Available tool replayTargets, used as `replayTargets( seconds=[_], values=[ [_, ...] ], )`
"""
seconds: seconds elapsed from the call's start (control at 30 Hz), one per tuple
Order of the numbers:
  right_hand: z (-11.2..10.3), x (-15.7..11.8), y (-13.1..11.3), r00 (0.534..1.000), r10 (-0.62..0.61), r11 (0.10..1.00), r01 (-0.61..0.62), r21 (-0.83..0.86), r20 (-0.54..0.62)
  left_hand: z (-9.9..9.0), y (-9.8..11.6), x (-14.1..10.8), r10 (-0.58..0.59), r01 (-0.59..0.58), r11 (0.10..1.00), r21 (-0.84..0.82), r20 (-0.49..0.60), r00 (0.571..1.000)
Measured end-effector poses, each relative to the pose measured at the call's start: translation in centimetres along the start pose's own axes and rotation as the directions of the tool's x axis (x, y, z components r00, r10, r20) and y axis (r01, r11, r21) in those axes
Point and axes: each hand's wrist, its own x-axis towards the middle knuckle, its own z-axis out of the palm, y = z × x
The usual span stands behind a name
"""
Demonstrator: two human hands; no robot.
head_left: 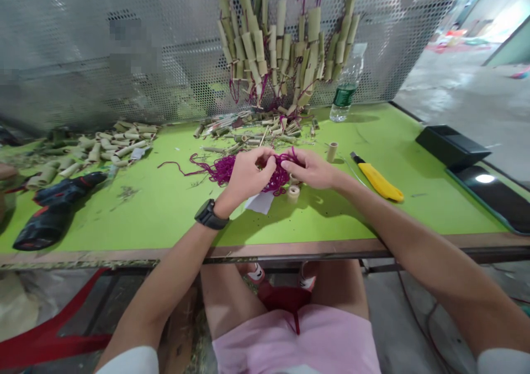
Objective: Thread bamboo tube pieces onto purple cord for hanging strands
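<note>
A tangled heap of purple string [222, 170] lies on the green table, with one loose end trailing left. Over the heap, my left hand [250, 171] has thumb and forefinger pinched together on the string. My right hand [308, 167] is close beside it, its fingers also closed on a strand of purple string. Just below the right hand stands a short bamboo piece [293, 193], and another bamboo piece [332, 151] stands upright to its right. A white scrap of paper [260, 203] sticks out from under the string.
A yellow utility knife [379, 181] lies at right, near a phone [492, 192] and a black box [452, 145]. A cordless drill [58, 208] and a bamboo pile [110, 145] are at left. Strung bamboo [285, 48] hangs behind, beside a water bottle [344, 90].
</note>
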Motion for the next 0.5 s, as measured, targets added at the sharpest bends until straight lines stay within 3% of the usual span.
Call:
replayTargets(
  seconds=[0.13,0.27,0.33,0.5],
  values=[
    [0.0,0.1,-0.6,0.998,0.014,0.988,-0.023,-0.151,-0.058,0.5,-1.4,0.4,-0.240,0.266,0.890,-0.370,0.115,0.964],
    [-0.2,0.3,-0.9,0.994,0.048,0.952,-0.077,-0.296,-0.103,0.1,-1.9,0.6,-0.277,0.323,0.836,-0.445,0.167,0.946],
    [-0.3,0.2,-0.8,0.990,0.057,0.966,-0.087,-0.242,-0.126,-0.2,-1.9,0.7,-0.256,0.304,0.863,-0.405,0.169,0.952],
    [0.3,0.1,-0.7,0.957,0.073,0.992,-0.041,0.116,-0.282,-0.3,-1.7,0.7,-0.193,0.207,0.933,-0.294,0.074,0.978]
  ],
)
